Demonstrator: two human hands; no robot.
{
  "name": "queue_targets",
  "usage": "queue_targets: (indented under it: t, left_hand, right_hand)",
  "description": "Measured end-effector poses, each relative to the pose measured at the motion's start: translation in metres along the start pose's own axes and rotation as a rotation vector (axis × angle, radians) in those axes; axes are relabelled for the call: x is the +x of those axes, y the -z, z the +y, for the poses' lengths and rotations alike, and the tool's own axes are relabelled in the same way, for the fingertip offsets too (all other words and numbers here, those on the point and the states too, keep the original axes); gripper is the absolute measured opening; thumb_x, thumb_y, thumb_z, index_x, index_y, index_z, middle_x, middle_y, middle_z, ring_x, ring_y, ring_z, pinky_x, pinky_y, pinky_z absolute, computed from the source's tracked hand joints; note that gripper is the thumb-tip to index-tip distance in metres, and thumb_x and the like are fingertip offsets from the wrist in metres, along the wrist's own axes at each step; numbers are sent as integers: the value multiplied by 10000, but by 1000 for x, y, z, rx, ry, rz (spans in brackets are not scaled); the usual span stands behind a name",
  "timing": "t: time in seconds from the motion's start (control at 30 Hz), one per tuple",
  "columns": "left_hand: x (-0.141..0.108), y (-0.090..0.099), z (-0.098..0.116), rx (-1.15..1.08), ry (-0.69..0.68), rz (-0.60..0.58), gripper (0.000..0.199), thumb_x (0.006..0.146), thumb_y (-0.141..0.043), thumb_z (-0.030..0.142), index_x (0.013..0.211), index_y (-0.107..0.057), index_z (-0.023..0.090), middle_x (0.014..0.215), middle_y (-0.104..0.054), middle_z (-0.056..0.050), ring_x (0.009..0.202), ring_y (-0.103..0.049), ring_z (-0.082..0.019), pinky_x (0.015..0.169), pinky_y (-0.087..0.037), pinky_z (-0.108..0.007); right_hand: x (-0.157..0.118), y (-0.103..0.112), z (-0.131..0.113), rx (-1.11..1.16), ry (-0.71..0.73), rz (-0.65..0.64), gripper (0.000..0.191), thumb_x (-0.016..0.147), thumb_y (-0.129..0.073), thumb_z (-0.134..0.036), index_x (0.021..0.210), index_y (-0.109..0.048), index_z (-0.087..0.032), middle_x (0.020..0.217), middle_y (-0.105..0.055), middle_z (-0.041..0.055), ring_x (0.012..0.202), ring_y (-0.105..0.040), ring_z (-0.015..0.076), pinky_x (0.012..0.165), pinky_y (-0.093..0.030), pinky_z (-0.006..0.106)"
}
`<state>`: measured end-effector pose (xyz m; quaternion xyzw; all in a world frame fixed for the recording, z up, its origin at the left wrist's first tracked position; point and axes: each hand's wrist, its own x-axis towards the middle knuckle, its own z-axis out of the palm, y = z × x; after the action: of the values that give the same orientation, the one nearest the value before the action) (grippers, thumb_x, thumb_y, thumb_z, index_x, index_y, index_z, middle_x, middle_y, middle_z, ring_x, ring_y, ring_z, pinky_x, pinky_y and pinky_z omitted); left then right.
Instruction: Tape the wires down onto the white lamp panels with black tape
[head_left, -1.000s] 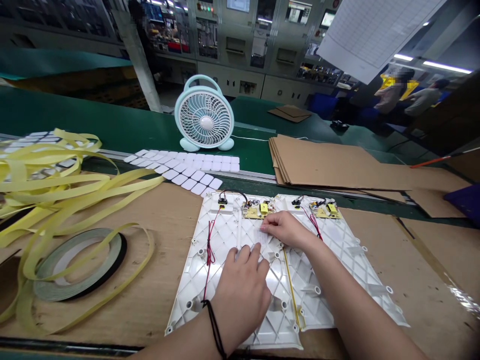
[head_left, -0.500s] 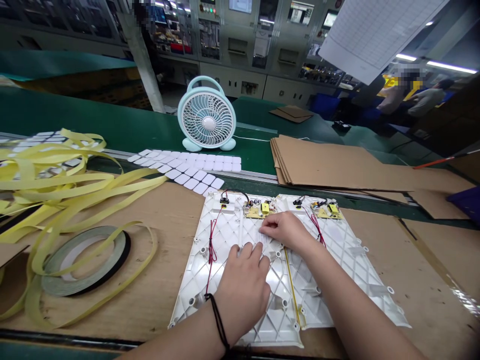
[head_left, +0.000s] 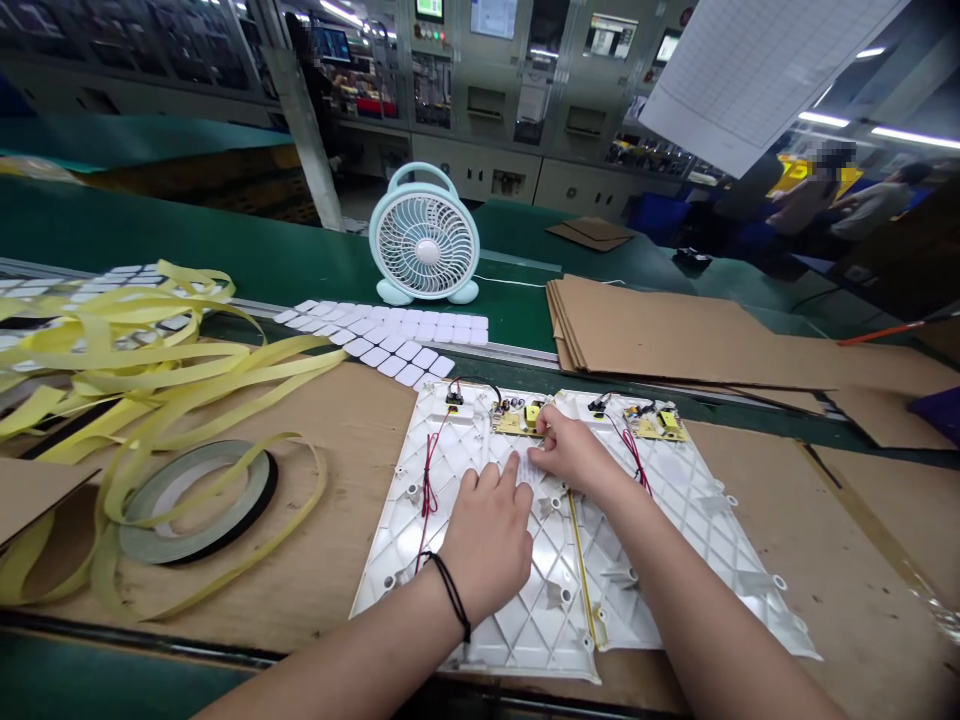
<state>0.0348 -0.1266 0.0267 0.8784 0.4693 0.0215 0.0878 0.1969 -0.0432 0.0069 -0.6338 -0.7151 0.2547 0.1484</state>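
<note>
Two white plastic panels lie side by side, the left panel (head_left: 465,520) under my hands and the right panel (head_left: 675,530) beside it. My left hand (head_left: 491,535) rests on the left panel, fingers stretched out beside a pale label (head_left: 529,468). Thumb and index finger of my right hand (head_left: 570,450) are apart, next to the yellow part of a circuit board (head_left: 514,415); nothing shows between them. A second circuit board (head_left: 656,422) sits on the right panel. Bundled red wires (head_left: 429,475) run down the left panel.
On the left are a tape roll (head_left: 199,500) and tangled yellow strips (head_left: 150,375). White square pads (head_left: 397,350) lie behind the panels. A light-blue fan (head_left: 425,245) stands at the back, with stacked cardboard (head_left: 675,330) to the right. A paper sheet (head_left: 765,80) hangs overhead.
My right hand's index finger has lifted away from the thumb, up to the circuit board's edge. My left hand stays on the left panel. The whole view has shifted slightly.
</note>
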Motion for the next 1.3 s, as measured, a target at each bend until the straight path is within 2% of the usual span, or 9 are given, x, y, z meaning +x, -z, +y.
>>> queue_targets:
  t: [0.2,0.4,0.53,0.67,0.8,0.93,1.1,1.2,1.3]
  left_hand:
    - [-5,8,-1,-81,-11,-19,316,737,-536,228,1046,-548,160,1451,-356,-141,1120,-445,-313,896,-387,-472]
    - [-67,53,-18,-472,-160,-70,268,822,-504,213,1075,-565,275,1131,-623,7,1067,-537,-183,972,-383,-326]
    - [-136,68,-54,-444,125,78,276,837,-419,113,1012,-598,230,1025,-650,-9,979,-570,-145,906,-408,-262]
    - [-209,60,-111,-19,512,282,524,712,-361,-49,1117,-571,209,1173,-596,-67,1097,-519,-206,918,-374,-339]
    - [-250,49,-157,179,596,164,386,751,-404,-2,918,-674,218,941,-674,-67,935,-579,-227,818,-367,-368]
    - [-241,45,-162,138,536,204,188,814,-532,199,817,-714,243,814,-701,-41,870,-585,-229,822,-360,-389]
    - [-207,39,-128,-427,542,421,187,783,-619,279,929,-718,217,833,-718,-20,788,-626,-169,770,-452,-297]
    - [-198,36,-107,-695,479,524,385,783,-619,241,1166,-615,200,835,-705,-14,762,-632,-145,725,-481,-261]
    - [-198,33,-96,-732,390,583,455,803,-589,190,1254,-543,230,905,-701,-10,829,-633,-134,755,-485,-247]
  right_hand:
    - [-6,1,-1,-6,14,-66,332,619,-591,-156,882,-405,-238,633,-490,-61,527,-448,114,491,-268,226]
    - [-15,3,-3,48,-3,-191,482,567,-673,-235,929,-354,-249,642,-479,-73,501,-451,122,466,-305,236]
    - [-16,-6,-1,-52,-16,-139,485,616,-688,-421,929,-362,-245,651,-517,-42,545,-512,169,484,-325,265]
    - [-19,-3,1,30,55,-143,440,726,-583,-512,997,-382,-230,624,-533,-28,560,-538,194,509,-360,289]
    - [-35,17,-23,166,235,-11,451,772,-562,-486,1101,-400,-223,706,-569,-13,599,-538,181,581,-409,305]
    - [-65,12,-86,303,408,85,326,814,-558,-416,1068,-496,-222,746,-597,7,652,-559,177,607,-436,302]
    - [-95,-62,-167,374,783,105,136,857,-502,-211,896,-632,-194,814,-631,52,776,-586,188,721,-476,325]
    - [-101,-103,-186,351,880,157,206,865,-492,-156,1019,-629,-163,926,-642,92,875,-586,220,782,-487,360]
    - [-103,-121,-185,409,879,181,207,880,-493,-146,1028,-635,-167,947,-655,88,868,-602,205,779,-505,336]
